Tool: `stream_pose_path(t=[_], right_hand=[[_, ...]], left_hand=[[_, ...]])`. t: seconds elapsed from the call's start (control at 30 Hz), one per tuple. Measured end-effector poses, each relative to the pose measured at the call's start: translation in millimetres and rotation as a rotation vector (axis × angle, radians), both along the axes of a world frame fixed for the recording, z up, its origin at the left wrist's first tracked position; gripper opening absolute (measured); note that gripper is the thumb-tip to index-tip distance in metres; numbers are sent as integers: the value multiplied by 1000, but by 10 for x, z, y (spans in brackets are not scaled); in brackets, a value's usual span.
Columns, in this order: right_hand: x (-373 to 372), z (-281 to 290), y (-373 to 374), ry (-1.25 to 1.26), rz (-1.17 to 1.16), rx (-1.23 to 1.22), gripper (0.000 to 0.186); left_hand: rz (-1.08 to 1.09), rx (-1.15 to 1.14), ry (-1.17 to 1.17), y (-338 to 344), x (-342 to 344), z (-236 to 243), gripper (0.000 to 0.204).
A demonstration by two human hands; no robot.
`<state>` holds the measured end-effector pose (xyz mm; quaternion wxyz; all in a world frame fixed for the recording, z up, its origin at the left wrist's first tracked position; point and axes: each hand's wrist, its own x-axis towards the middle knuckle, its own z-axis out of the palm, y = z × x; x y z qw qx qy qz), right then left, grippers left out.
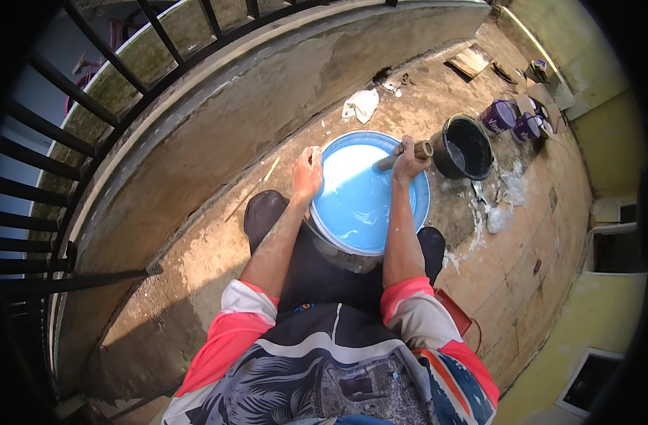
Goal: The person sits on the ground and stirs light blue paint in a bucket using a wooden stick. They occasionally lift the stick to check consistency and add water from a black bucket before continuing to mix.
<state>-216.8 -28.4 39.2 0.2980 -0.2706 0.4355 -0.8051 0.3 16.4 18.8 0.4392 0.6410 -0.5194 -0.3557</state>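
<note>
A wide round tub [359, 212] filled with light blue paint stands between my knees. My left hand [308, 170] is closed at the tub's left rim, its fingers curled there. My right hand [407, 161] grips a thick wooden stick [422, 149], which slants down into the paint near the tub's right side. The stick's lower part is under the paint and hidden. Both my forearms are smudged with pale marks.
A black bucket [458, 152] stands right of the tub, with purple pails [501, 117], a board [470, 61] and pale plastic scraps [501, 216] nearby. A white rag [360, 105] lies beyond the tub. A wall [218, 99] with black railings runs along the left; a red container [451, 312] sits beside my right leg.
</note>
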Motion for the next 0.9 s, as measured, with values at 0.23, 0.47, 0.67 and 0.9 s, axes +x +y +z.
stream_pose_path(t=[0.23, 0.47, 0.67, 0.9], right_hand=[[116, 39, 410, -61, 423, 139, 21], [-305, 39, 429, 246, 438, 258, 17], [-265, -15, 93, 645, 80, 155, 19], [138, 31, 26, 30, 66, 30, 18]], left_hand=[[41, -45, 18, 11, 5, 38, 34], [35, -42, 34, -11, -14, -58, 34], [39, -2, 5, -10, 11, -31, 36], [19, -27, 20, -16, 43, -53, 35]])
